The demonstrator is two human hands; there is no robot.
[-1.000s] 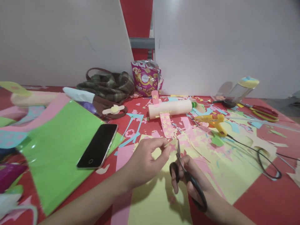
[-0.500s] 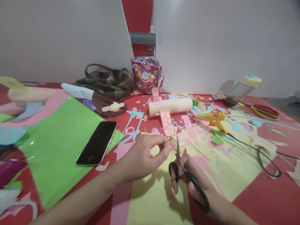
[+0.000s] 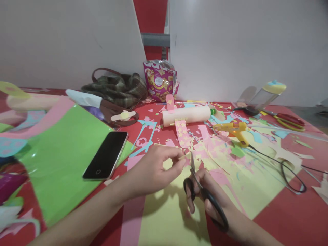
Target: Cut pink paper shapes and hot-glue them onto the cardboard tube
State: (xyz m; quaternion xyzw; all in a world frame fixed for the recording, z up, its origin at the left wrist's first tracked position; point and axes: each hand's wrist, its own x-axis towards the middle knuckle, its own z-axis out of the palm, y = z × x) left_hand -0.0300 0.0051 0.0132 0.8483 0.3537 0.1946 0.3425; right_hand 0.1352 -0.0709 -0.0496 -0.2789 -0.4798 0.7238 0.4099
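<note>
My left hand [image 3: 164,167] pinches a small piece of yellow paper [image 3: 188,155] between thumb and fingertips. Close on its right, my right hand [image 3: 208,191] grips a pair of scissors [image 3: 193,167] by its black handles, blades pointing up and away from me beside the scrap. Below both hands lies a large pale yellow sheet [image 3: 169,222] with a pink strip [image 3: 130,218] along its left. Just beyond, a cream paper tube [image 3: 191,116] lies on its side, with a pink star-patterned strip [image 3: 183,133] attached.
A yellow glue gun [image 3: 238,131] with a black cord lies to the right, among many paper scraps. On the left a phone [image 3: 106,155] rests on a green sheet [image 3: 58,164]. Behind stand a purple snack bag [image 3: 159,80], a plaid cloth bag [image 3: 120,87] and a tilted clear container [image 3: 265,97].
The scissors and both hands have shifted very slightly to the left. The left hand still pinches the yellow paper; the things on the table lie as before.
</note>
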